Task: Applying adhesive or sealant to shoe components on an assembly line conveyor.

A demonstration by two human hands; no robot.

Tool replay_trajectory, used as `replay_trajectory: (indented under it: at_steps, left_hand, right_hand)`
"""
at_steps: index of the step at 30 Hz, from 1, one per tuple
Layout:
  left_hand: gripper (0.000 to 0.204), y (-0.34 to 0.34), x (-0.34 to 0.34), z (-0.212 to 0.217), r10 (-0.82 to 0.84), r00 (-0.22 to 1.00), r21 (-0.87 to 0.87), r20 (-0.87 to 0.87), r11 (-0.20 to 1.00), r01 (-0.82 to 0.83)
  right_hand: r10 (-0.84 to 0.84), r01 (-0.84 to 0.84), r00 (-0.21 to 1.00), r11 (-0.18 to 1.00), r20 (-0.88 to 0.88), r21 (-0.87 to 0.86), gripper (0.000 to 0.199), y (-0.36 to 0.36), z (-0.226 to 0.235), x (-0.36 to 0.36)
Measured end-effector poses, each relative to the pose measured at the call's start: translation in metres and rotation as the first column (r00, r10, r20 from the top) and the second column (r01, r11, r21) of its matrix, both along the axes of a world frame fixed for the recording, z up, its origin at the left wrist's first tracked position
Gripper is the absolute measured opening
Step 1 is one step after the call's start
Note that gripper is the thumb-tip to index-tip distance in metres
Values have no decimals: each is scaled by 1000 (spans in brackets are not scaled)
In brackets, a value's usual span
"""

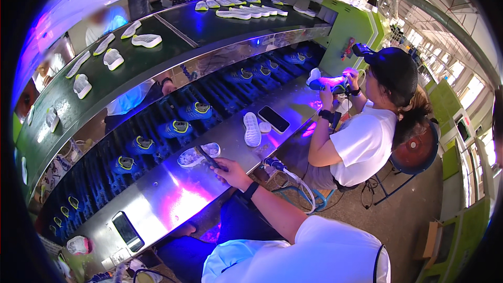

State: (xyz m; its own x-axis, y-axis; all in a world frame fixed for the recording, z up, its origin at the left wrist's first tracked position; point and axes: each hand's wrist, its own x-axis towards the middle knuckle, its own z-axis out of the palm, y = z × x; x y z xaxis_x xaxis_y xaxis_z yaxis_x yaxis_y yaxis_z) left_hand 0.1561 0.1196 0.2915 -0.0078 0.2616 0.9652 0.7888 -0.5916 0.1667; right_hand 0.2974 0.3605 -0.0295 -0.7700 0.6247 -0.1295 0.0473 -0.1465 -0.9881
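My right hand, with a dark band at the wrist, is closed around a slim dark-handled tool. The tool's far end lies over a shallow white oval dish with lumpy whitish contents; whether it is a brush I cannot tell. Beyond this hand a white shoe sole rests on the metal ledge, beside a small white oval piece and a dark-screened phone. Low by the ledge's front edge, a small skin-toned patch may be my left hand; its fingers cannot be made out.
A dark slatted conveyor carries several blue shoes. Above it, a green belt bears white soles. On my right, a seated co-worker holds a blue shoe. Another phone lies at the left.
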Motion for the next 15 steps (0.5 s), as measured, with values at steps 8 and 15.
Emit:
replay_trajectory:
  at_steps: [8,15]
  left_hand:
    - [26,11,-4,-17,-29,1000,-102,-4,994,28]
    - [25,31,2,-38,-12,1000,-88,23,996,14]
  right_hand:
    - [-59,67,993,995,-104,79,41,9,-15,-1]
    - [-57,59,996,998,-67,33,37,7,-4,2]
